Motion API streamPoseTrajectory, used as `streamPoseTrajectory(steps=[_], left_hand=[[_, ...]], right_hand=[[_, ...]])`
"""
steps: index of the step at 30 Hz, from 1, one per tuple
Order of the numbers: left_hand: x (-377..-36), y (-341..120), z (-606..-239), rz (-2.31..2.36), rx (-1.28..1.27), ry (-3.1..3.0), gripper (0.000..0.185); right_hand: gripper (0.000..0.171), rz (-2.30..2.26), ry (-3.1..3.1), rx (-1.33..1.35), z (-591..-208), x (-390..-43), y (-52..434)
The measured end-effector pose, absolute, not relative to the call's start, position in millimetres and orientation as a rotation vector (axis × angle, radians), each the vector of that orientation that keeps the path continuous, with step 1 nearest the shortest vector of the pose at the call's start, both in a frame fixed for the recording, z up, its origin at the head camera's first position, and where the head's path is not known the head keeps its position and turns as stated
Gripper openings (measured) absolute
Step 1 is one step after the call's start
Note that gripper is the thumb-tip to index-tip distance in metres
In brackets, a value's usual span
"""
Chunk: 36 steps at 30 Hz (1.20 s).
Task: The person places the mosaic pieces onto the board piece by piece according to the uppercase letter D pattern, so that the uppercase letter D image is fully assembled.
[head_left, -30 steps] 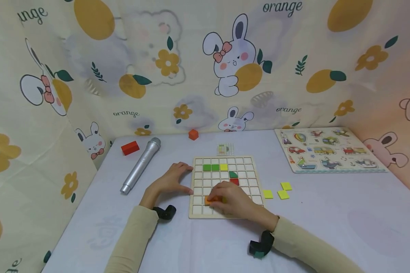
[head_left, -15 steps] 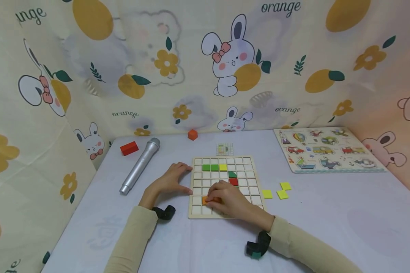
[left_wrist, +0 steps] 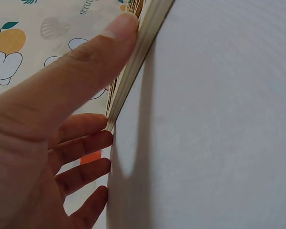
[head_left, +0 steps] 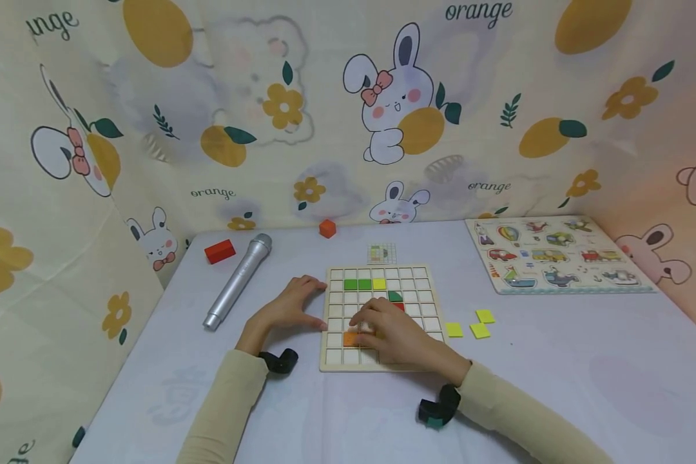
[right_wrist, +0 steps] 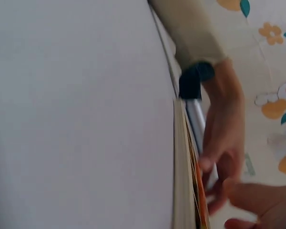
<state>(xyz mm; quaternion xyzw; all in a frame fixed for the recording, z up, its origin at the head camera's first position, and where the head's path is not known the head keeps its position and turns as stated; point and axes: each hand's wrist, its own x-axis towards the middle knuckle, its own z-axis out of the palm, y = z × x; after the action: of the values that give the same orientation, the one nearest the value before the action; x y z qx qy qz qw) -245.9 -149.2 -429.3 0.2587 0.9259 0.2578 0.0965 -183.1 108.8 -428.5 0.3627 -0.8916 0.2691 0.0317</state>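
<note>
Legible text on printed backdrop cloth (head_left: 336,161) only: word "orange", script lettering, at top right, at left-centre, at right-centre; cropped "nge" at top left edge. No readable text, numbers or brands on grid board (head_left: 381,361), microphone (head_left: 238,280), picture puzzle (head_left: 557,258).

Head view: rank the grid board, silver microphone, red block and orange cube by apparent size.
1. Grid board
2. Silver microphone
3. Red block
4. Orange cube
The cube lies farthest back, so its real size against the red block is unsure.
</note>
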Motion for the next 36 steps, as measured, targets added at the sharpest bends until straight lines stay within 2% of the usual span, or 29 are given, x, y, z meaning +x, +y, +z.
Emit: streamPoseTrajectory(steps=[6,10,23,36], left_hand=[[-247,-148,-431,0.754,0.743,2.747,0.084],[-246,-148,-430,0.751,0.73,2.751,0.083],[-246,-148,-430,0.769,0.74,2.744,0.083],[-246,-148,-430,0.755,0.731,2.749,0.083]], right_hand=[[0.028,0.916,-2.717,1.101,-415,-191,135],[0.026,0.937,-2.65,1.11,-406,-197,161],[0.022,0.841,-2.759,0.879,-398,-196,240],[0.036,0.814,-2.969,0.878,-416,-191,260]])
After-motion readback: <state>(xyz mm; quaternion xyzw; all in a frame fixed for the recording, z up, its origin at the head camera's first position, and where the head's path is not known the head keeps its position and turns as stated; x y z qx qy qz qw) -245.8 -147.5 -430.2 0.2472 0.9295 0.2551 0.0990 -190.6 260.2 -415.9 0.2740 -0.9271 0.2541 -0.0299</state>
